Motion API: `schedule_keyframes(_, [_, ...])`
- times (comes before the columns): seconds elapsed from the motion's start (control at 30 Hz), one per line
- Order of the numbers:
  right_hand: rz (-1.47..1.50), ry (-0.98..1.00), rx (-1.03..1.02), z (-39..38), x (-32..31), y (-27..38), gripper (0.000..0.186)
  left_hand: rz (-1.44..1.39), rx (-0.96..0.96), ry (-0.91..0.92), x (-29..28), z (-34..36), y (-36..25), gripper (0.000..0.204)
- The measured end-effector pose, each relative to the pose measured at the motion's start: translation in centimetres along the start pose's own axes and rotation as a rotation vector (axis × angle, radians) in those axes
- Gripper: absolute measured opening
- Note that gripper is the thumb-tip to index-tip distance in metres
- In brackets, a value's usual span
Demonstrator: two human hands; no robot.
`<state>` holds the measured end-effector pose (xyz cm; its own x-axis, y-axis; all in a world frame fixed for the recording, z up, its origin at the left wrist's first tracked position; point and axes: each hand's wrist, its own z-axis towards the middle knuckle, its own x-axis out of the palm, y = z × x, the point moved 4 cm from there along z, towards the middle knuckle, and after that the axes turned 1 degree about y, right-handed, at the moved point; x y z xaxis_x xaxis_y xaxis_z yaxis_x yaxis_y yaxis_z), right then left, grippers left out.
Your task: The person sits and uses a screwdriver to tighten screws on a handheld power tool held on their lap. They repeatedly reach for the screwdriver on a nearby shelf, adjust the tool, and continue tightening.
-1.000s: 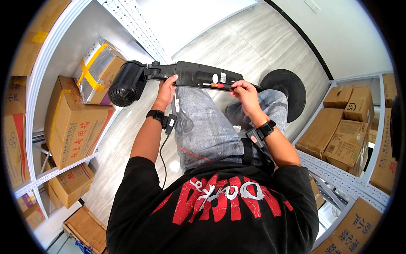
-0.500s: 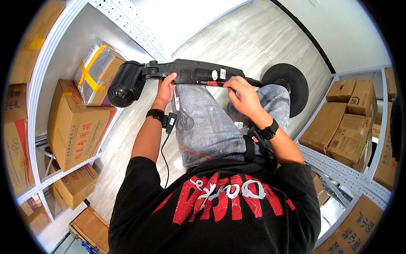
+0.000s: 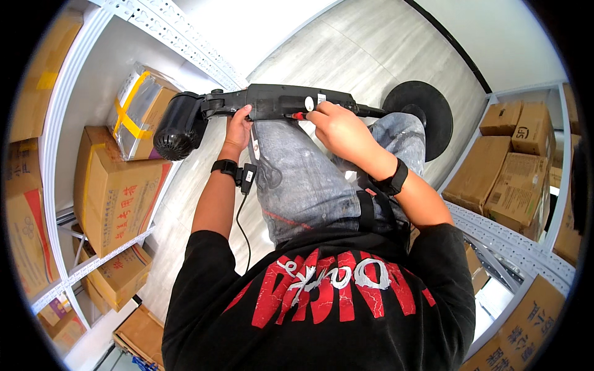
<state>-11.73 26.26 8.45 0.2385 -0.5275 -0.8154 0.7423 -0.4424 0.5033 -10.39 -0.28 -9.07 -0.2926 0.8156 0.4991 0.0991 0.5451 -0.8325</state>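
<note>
A long black device (image 3: 269,96) lies across my legs, with a vented cylindrical head (image 3: 179,127) at its left end and a pole toward a round black base (image 3: 439,102). My left hand (image 3: 238,133) grips the housing near the hinge from below. My right hand (image 3: 340,133) is pinched at the small red screwdriver-like tool (image 3: 297,115) along the housing's near side; its fingertips are partly hidden. A dark scissors-shaped shadow or object (image 3: 269,173) shows faintly beside my left wrist on my jeans.
White shelving (image 3: 96,262) holds cardboard boxes (image 3: 124,210) on my left, including one crossed with yellow tape (image 3: 127,117). More shelving with boxes (image 3: 473,173) stands on my right. Pale floor tiles (image 3: 334,49) and white walls (image 3: 476,31) lie ahead. A cable (image 3: 244,235) hangs by my left forearm.
My right hand has moved leftward along the housing toward the red tool and now covers more of it. The device and round base sit slightly higher in view.
</note>
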Motion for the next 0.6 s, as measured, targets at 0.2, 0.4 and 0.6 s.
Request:
schedule_keyframes(0.2, [-0.109,0.080,0.015,1.6,0.2,0.6,0.013,0.006,-0.012,0.018,0.0,0.0,0.0,0.034])
schedule_keyframes(0.4, [-0.297,0.120,0.108,2.2,0.4,1.2,0.009,0.000,-0.005,-0.011,-0.8,0.1,0.2,0.033])
schedule_keyframes(0.6, [-0.286,0.219,0.182,1.6,0.8,1.3,0.015,-0.015,0.006,0.000,0.4,-0.2,-0.4,0.031])
